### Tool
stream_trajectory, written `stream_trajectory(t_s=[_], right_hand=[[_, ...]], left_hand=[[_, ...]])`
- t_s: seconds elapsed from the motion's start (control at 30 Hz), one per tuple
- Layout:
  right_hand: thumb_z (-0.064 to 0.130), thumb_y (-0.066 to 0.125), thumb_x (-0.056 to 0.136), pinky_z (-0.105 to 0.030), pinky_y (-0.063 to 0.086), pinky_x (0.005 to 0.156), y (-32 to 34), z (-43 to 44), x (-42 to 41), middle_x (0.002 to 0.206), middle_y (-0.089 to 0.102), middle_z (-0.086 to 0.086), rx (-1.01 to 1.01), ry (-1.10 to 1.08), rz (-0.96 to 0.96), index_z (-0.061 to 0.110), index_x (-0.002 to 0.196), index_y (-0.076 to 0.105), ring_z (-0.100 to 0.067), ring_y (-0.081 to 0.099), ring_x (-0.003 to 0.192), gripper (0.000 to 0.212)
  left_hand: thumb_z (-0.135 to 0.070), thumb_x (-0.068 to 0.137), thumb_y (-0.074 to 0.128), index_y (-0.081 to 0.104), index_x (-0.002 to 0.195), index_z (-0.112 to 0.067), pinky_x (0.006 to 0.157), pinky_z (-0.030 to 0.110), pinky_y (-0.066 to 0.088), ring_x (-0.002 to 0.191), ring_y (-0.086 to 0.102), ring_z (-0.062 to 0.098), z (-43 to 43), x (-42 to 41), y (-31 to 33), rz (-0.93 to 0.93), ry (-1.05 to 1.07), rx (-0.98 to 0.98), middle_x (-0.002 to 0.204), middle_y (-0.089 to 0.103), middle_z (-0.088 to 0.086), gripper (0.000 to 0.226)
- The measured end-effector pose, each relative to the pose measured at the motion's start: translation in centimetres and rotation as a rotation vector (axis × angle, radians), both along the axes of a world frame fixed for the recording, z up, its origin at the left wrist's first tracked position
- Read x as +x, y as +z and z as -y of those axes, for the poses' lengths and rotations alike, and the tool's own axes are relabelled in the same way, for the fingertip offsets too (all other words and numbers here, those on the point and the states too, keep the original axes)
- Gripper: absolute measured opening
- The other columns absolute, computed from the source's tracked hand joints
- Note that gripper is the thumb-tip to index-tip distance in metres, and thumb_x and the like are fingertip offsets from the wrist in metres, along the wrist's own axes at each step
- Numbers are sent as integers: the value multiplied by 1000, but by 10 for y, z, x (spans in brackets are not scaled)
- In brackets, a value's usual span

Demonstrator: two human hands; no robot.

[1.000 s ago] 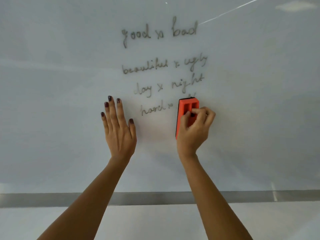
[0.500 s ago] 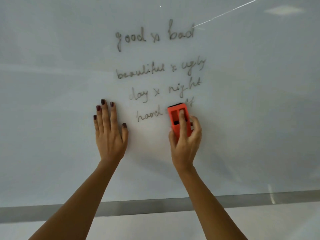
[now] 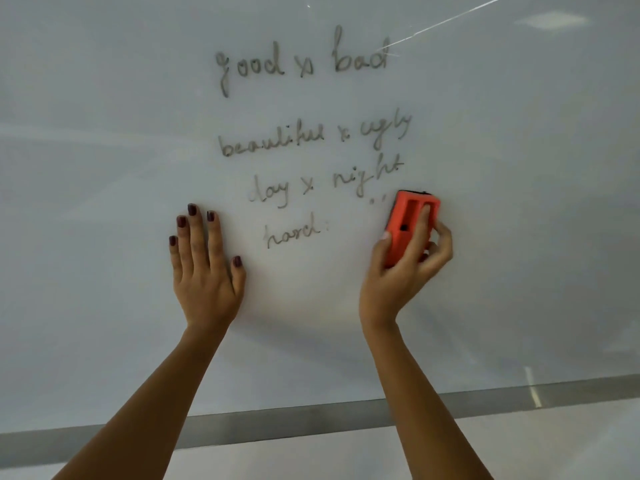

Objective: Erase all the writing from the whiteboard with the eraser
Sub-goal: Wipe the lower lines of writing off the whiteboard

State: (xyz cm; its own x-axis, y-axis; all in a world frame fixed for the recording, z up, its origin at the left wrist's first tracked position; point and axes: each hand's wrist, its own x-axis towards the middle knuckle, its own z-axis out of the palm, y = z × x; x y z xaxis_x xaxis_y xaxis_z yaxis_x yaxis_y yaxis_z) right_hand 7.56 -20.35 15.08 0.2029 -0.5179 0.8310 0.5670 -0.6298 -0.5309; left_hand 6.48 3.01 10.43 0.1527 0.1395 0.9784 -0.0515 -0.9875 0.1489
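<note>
The whiteboard (image 3: 104,202) fills the view and carries grey handwriting: "good x bad" (image 3: 301,60), "beautiful x ugly" (image 3: 315,136), "day x night" (image 3: 325,183) and "hard" (image 3: 294,233). My right hand (image 3: 405,271) presses an orange eraser (image 3: 408,223) flat against the board, to the right of "hard" and just below "night". A few small ink specks (image 3: 375,199) sit left of the eraser's top. My left hand (image 3: 204,268) lies flat on the board with fingers spread, left of "hard".
A grey metal strip (image 3: 311,415) runs along the whiteboard's bottom edge, with a pale wall (image 3: 311,462) below it. A thin bright line (image 3: 450,20) crosses the board's top right corner.
The eraser has swept left across the bottom line and then back right and up. The "x" and the word right of "hard" are gone. My left hand stays flat on the board.
</note>
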Motion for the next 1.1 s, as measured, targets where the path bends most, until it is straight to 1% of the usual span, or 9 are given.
stream_trajectory(t_s=[0.1, 0.17, 0.33, 0.53, 0.67, 0.73, 0.8, 0.97, 1.1], right_hand=[[26, 57, 97, -38, 46, 101, -17, -7, -8, 139, 37, -12, -516, -22, 48, 10, 143, 47, -28, 47, 120, 51], [25, 59, 95, -37, 45, 101, -21, 3, -4, 138, 38, -11, -631, -40, 60, 11, 142, 48, -26, 47, 120, 50], [13, 62, 96, -49, 50, 93, 8, 11, 2, 139, 40, -15, 108, -6, 24, 5, 143, 50, -25, 48, 118, 50], [27, 58, 97, -34, 43, 101, -22, -6, -7, 139, 39, -9, -667, -32, 53, 14, 143, 46, -24, 47, 120, 50], [21, 61, 97, -45, 52, 92, -8, 0, -2, 139, 40, -13, -14, -4, 23, 7, 143, 51, -17, 48, 118, 48], [15, 63, 96, -44, 52, 90, -4, -5, -3, 139, 40, -16, 101, 5, 26, 4, 143, 50, -7, 42, 118, 50], [19, 62, 97, -44, 50, 95, -8, -16, -9, 141, 38, -13, -61, 29, 6, 6, 144, 49, -17, 46, 120, 51], [27, 59, 100, -36, 47, 98, -33, -24, -12, 141, 39, -7, -857, -37, 109, 17, 143, 47, -23, 51, 114, 45], [27, 58, 97, -41, 47, 101, -23, -23, -8, 140, 38, -9, -279, 15, 3, 9, 143, 50, -27, 46, 122, 50]], left_hand=[[-29, 102, 28, 13, 159, -7, 127, 42, 8, 155, 1, 23, -1, 2, -1, 26, 8, 13, 160, 24, 23, 62], [-29, 103, 27, 13, 159, -7, 126, 43, 9, 155, 3, 24, -2, 3, -1, 38, 11, 20, 160, 25, 24, 62], [-28, 101, 28, 15, 158, -6, 126, 42, 10, 155, 5, 24, -2, 4, -2, 63, 15, 30, 159, 27, 24, 62], [-26, 100, 29, 16, 158, -7, 126, 43, 11, 155, 6, 24, -3, 5, -2, 83, 5, 37, 158, 28, 24, 62], [-26, 101, 28, 16, 158, -6, 126, 42, 11, 155, 7, 24, -3, 6, -3, 87, 9, 38, 158, 29, 24, 62], [-26, 101, 28, 17, 158, -6, 126, 42, 11, 155, 6, 24, -3, 6, -3, 86, 12, 40, 157, 30, 24, 62], [-26, 101, 27, 17, 158, -6, 126, 42, 11, 155, 6, 24, -4, 6, -3, 87, 7, 37, 157, 30, 25, 62], [-26, 100, 29, 18, 158, -6, 126, 42, 11, 155, 6, 24, -3, 6, -3, 86, -3, 33, 157, 31, 25, 63], [-26, 101, 27, 17, 158, -6, 126, 43, 11, 155, 7, 24, -4, 6, -3, 85, 7, 40, 158, 30, 23, 62]])
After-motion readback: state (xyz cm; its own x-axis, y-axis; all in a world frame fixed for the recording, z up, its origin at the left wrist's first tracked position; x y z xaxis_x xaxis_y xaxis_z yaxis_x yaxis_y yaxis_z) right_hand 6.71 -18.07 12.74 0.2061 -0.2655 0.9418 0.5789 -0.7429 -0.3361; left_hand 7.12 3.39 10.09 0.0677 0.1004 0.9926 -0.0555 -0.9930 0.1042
